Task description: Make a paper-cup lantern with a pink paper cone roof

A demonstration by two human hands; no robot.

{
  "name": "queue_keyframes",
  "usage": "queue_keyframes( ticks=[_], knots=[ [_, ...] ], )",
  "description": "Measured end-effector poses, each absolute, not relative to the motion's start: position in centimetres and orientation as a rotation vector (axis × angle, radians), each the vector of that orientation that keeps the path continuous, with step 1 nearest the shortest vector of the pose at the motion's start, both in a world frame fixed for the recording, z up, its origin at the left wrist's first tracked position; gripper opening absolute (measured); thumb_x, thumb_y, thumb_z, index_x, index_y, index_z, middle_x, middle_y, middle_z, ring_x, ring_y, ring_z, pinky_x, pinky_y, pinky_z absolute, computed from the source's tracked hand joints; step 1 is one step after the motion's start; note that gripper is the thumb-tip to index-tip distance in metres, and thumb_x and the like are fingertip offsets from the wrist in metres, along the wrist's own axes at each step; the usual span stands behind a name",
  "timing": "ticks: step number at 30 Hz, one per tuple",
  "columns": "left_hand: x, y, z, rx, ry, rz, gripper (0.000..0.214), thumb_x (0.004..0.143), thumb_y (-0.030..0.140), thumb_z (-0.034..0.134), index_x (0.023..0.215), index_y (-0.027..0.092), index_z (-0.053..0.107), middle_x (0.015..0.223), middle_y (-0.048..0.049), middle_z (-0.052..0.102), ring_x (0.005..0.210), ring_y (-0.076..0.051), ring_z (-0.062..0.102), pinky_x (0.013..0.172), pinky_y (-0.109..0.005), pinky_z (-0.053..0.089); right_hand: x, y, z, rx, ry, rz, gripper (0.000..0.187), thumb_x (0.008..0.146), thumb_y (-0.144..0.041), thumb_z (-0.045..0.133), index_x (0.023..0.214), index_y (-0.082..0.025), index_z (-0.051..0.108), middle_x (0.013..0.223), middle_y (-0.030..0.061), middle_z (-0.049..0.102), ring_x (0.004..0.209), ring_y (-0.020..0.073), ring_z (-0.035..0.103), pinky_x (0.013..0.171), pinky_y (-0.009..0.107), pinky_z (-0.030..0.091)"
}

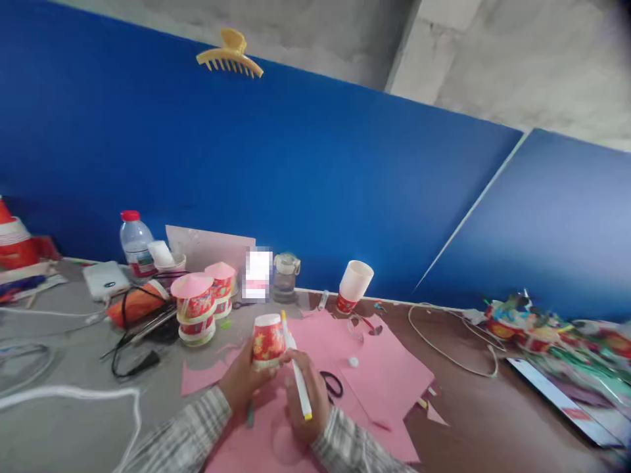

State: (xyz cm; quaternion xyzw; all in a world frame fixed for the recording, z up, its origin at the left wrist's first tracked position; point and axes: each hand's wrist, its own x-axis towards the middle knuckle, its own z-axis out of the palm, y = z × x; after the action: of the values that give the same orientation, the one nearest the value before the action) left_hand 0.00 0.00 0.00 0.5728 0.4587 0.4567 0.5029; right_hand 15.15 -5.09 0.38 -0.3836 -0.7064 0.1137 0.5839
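My left hand (pixel 242 380) is closed around a red-and-gold patterned paper cup (pixel 269 341), turned upside down with its white base on top. In my right hand (pixel 314 401) is a white marker pen (pixel 300 380) with yellow ends, slanting up to the cup's right side. Whether the pen touches the cup I cannot tell. Both hands are above sheets of pink paper (pixel 384 371). Just right of my right hand, the black handle of a pair of scissors (pixel 334 384) shows. A small white round piece (pixel 353 362) lies on the paper.
Stacked cups with pink cone tops (pixel 194 309) stand to the left, near cables and an orange pouch (pixel 138 305). Behind are a red-capped bottle (pixel 135 240), a lidded jar (pixel 284 276) and tall nested cups (pixel 355 284), before a blue partition (pixel 315 171). A flat screen device (pixel 562 397) lies right.
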Motion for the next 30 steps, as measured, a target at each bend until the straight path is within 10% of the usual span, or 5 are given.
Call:
queue_keyframes(
  ticks=[14,30],
  knots=[
    [-0.39,0.35,-0.93,1.453,1.067,1.141,0.076,0.034,0.056,0.071,0.098,0.021,0.048,0.086,-0.0029,0.067,0.08,-0.026,0.06,0.069,-0.037,0.048,16.03,-4.58,0.91,-0.836,-1.547,0.458,0.035,0.089,-0.046,0.036,0.102,-0.023,0.059,0.084,0.0024,0.063,0.075,0.0185,0.063,0.068,0.03,0.052],
    [-0.07,-0.16,-1.04,1.493,1.108,1.237,0.089,0.035,0.06,0.069,0.109,0.022,0.04,0.096,-0.0063,0.064,0.09,-0.029,0.057,0.079,-0.043,0.046,15.82,-5.25,0.75,-0.888,-1.542,0.406,0.017,0.084,-0.027,0.049,0.086,-0.022,0.065,0.077,0.0021,0.071,0.066,0.0167,0.069,0.058,0.023,0.055]
  ],
)
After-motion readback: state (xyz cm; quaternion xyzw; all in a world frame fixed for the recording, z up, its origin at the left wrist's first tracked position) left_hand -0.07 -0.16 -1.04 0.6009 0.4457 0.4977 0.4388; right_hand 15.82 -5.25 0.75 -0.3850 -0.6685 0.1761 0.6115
